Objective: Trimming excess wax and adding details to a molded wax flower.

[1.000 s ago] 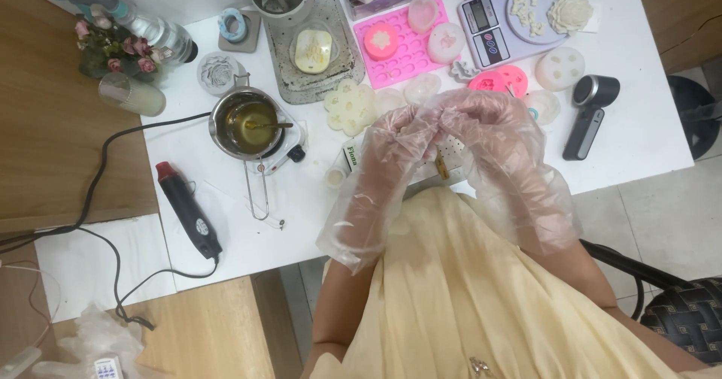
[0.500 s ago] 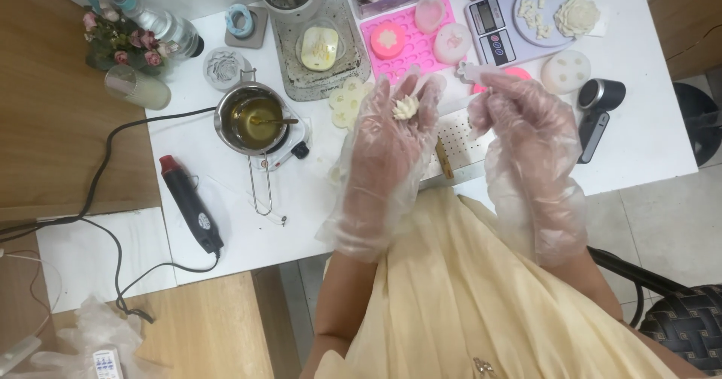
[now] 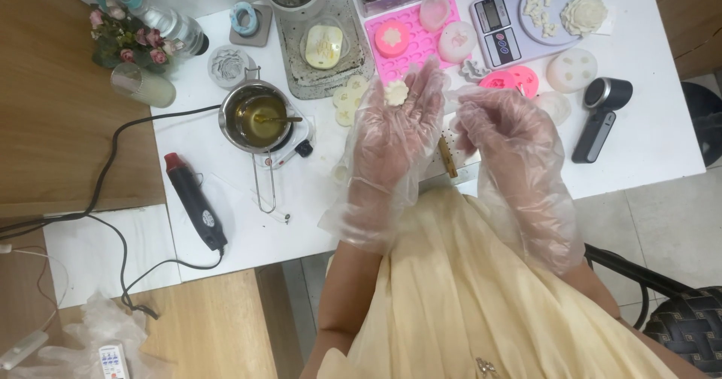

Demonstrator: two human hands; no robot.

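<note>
- Fingers (image 3: 421, 86) of the left hand (image 3: 391, 131) lie flat and close together, palm up inside a loose clear glove. They grip nothing. A small white flower-shaped casting (image 3: 395, 93) rests free at the base of those fingers.
- Fingers (image 3: 474, 112) of the right hand (image 3: 504, 131), also gloved, curl loosely inward just beside the left palm. I cannot tell whether they pinch anything, as the crumpled plastic hides it.
- I judge the step in hand to be a look-over of the casting, freed and lying on the palm, above the near table edge and a pale yellow dress (image 3: 481, 296).
- Any next move calls for a level left palm, I think, since the piece lies loose. A pick would need a light two-finger pinch at its rim.
- Just under the hands a short wooden stick (image 3: 447, 157) lies on the white table (image 3: 654, 146).
- To the left, a small metal pot (image 3: 259, 117) of amber liquid sits on a little hotplate, and a black heat gun (image 3: 194, 198) lies nearer, its cable trailing off the table.
- To the right lies a black handheld device (image 3: 598, 116).
- Farther back sit a pink mould tray (image 3: 410, 37), a grey metal tray (image 3: 320, 40) with an oval mould, and a kitchen scale (image 3: 511, 22) carrying white pieces.
- At the far left corner are a spray bottle (image 3: 162, 18) and a small bunch of flowers.
- Around the table I see wooden furniture (image 3: 45, 123), a pale tiled floor and a dark chair (image 3: 677, 319).
</note>
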